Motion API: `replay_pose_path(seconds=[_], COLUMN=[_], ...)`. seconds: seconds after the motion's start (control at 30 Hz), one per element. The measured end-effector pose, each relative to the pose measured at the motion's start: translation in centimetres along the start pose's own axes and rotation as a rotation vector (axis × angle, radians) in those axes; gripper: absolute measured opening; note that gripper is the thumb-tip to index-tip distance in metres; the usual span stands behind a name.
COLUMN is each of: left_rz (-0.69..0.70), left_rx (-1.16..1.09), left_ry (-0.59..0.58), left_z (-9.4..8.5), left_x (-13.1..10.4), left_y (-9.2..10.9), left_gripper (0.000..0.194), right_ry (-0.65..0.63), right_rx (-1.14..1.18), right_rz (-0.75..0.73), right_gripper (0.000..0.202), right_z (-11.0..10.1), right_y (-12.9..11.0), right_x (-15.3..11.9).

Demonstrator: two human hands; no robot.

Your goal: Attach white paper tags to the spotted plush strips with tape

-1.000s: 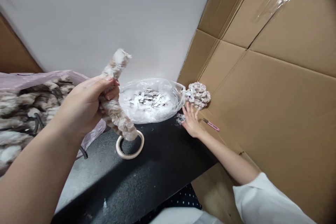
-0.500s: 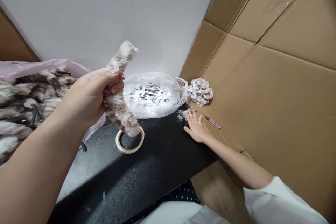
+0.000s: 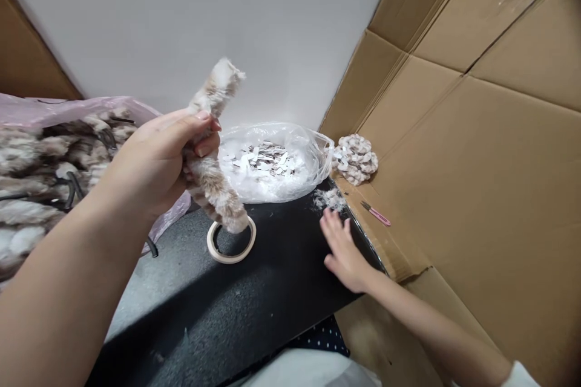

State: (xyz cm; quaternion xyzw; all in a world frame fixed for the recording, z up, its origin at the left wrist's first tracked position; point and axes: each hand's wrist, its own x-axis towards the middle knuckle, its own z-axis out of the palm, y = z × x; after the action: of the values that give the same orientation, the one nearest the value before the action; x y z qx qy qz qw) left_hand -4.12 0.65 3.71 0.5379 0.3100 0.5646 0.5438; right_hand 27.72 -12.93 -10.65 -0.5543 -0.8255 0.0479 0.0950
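My left hand (image 3: 170,148) is closed around a fluffy brown-and-white furry strip (image 3: 218,190), whose ends stick out above and below the fist. Under its lower end a roll of cream tape (image 3: 231,251) lies flat on the black table (image 3: 272,266). Near the table's right edge my right hand (image 3: 342,251) has its fingers apart and holds nothing. Just beyond its fingertips is a small heap of white fluff (image 3: 330,198).
A pink plastic bag (image 3: 149,110) full of furry pieces stands at the left. Behind the table are a clear bag (image 3: 295,187) of white scraps and a furry bundle (image 3: 356,160). Pink snips (image 3: 376,213) lie by the cardboard wall (image 3: 476,193) at the right.
My right hand has drawn back toward me, away from the white fluff, which shows more now. My left hand still holds the furry strip. The view has shifted slightly.
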Motion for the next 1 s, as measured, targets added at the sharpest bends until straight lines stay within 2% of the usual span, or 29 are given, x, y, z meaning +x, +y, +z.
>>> replay_pose_path(seconds=[0.07, 0.13, 0.2, 0.33, 0.4, 0.47, 0.57, 0.7, 0.77, 0.87, 1.0], left_rz=[0.005, -0.001, -0.022, -0.045, -0.050, -0.061, -0.062, -0.049, -0.053, -0.039, -0.014], left_rx=[-0.002, -0.001, 0.006, 0.007, -0.003, -0.013, -0.020, -0.021, -0.026, -0.027, -0.020], left_ry=[0.006, 0.015, 0.013, 0.007, 0.012, 0.013, 0.006, 0.013, 0.012, 0.006, 0.010], left_z=[0.1, 0.3, 0.4, 0.5, 0.4, 0.3, 0.1, 0.0, -0.1, -0.4, -0.6], left_x=[-0.1, -0.2, -0.3, -0.3, -0.4, -0.4, -0.5, -0.5, -0.5, -0.6, -0.5], left_y=[-0.1, -0.1, 0.0, 0.1, 0.1, 0.2, 0.3, 0.4, 0.5, 0.8, 1.1], left_gripper=[0.021, 0.020, 0.021, 0.022, 0.020, 0.018, 0.019, 0.019, 0.018, 0.020, 0.018], right_ry=[-0.255, -0.374, -0.370, -0.297, -0.279, -0.266, -0.234, -0.275, -0.277, -0.250, -0.261], right_rx=[0.064, 0.098, 0.097, 0.036, 0.001, -0.027, -0.025, 0.073, 0.090, 0.085, 0.076], right_rz=[-0.228, -0.317, -0.290, -0.141, -0.068, -0.009, -0.005, -0.278, -0.325, -0.255, -0.235], right_gripper=[0.080, 0.079, 0.076, 0.073, 0.070, 0.069, 0.073, 0.081, 0.082, 0.082, 0.078], right_z=[0.1, 0.2, 0.3, 0.2, 0.0, -0.2, -0.1, 0.8, 1.5, 2.3, 2.6], right_y=[-1.9, -2.9, -2.6, 0.5, 1.8, 1.9, -0.7, -6.1, -7.8, -8.3, -7.3], right_x=[-0.5, 0.1, 1.3, 4.0, 4.7, 4.8, 4.7, 5.7, 7.1, 9.1, 10.1])
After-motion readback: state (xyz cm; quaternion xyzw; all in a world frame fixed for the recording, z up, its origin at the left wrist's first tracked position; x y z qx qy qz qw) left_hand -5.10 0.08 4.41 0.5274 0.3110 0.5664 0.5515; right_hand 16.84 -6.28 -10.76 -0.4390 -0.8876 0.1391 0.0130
